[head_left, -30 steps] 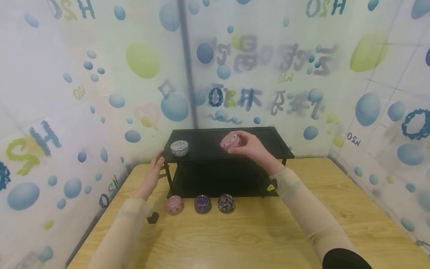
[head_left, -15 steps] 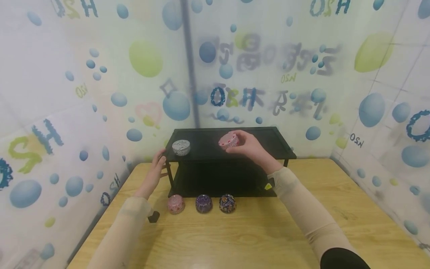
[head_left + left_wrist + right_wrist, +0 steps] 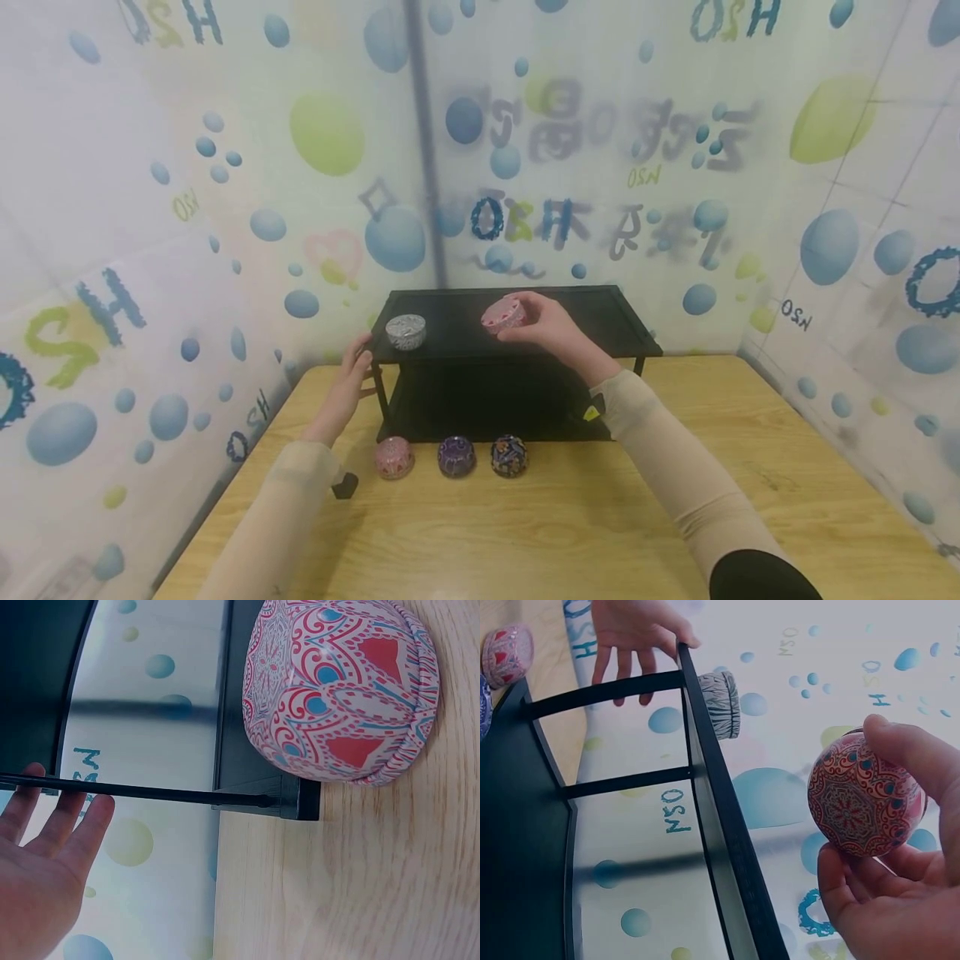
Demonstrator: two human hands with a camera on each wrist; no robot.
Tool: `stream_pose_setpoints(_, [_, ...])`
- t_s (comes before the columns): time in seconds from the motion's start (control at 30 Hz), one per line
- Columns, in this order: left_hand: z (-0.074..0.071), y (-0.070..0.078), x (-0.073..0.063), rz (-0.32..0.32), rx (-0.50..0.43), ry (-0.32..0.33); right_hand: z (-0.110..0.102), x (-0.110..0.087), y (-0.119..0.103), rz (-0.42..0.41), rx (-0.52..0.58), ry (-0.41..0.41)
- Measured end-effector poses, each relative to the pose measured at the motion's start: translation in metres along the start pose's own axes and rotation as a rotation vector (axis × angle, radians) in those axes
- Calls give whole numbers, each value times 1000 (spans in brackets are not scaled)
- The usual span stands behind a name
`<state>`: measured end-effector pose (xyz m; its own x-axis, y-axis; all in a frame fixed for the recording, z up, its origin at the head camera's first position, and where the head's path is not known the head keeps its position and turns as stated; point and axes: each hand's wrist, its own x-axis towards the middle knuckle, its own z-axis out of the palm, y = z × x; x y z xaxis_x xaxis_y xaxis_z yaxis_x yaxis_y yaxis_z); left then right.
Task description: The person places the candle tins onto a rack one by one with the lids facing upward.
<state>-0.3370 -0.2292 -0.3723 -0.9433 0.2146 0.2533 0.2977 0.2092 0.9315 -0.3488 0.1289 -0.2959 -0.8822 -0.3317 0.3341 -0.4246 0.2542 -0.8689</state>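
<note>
My right hand (image 3: 553, 325) grips a small round tin (image 3: 501, 317), pink and red patterned, over the top of a black two-tier rack (image 3: 592, 317). In the right wrist view, thumb and fingers hold this tin (image 3: 864, 799) by its sides, its ornate base facing the camera, apart from the rack's edge. My left hand (image 3: 347, 390) is at the rack's left end. Its extended fingers touch the thin black post (image 3: 150, 790) in the left wrist view. A silver-grey patterned tin (image 3: 406, 332) stands on the top tier, near the left front corner.
In front of the rack, a pink tin (image 3: 393, 457), a purple tin (image 3: 456, 457) and a dark floral tin (image 3: 509, 456) stand in a row on the wooden table (image 3: 480, 533). A bubble-print curtain (image 3: 322, 208) hangs behind and along both sides.
My right hand has shifted slightly left over the top tier with the tin, whose tilt changes a little. The left hand stays at the rack's end.
</note>
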Motion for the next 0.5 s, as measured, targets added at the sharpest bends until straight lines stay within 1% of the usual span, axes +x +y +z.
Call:
stream_pose_setpoints(0.2, [1, 0, -1, 0, -7, 3, 4, 2, -3, 5, 4, -2])
stream_pose_setpoints(0.5, [1, -2, 1, 5, -18, 10, 10, 8, -6, -19, -2, -4])
